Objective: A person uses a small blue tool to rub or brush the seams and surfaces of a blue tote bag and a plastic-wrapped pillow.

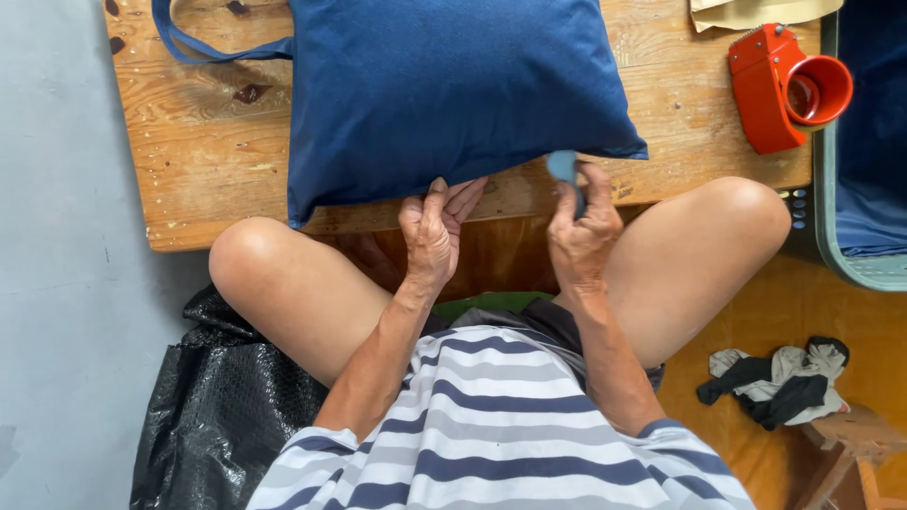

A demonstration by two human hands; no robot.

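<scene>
Head cam, looking straight down at my lap. Navy cloth bag lies flat on the low wooden table, filling the upper centre of the frame, one strap looping off toward the upper left. Its near edge overhangs the table edge slightly, right above my knees.

Left hand, centre frame: fingers pressed together, thumb on top, pinching the bag's near hem from below. Right hand, just right of it: thumb and forefinger pinching a small blue tab at the hem near the bag's lower right corner. Can't tell whether that tab is a label, a fabric scrap or a piece of tape; too small and half hidden by the fingers.

Progress, my read: the bag is laid out and smooth, both hands at the one edge, so the work sits at the hem stage. The tab doesn't look fixed yet. Nothing visible shows other edges needing attention.

Around it: red tape dispenser at upper right on the table, untouched. Grey-green bin with more navy cloth at the right edge. Black plastic sheet at lower left.
</scene>
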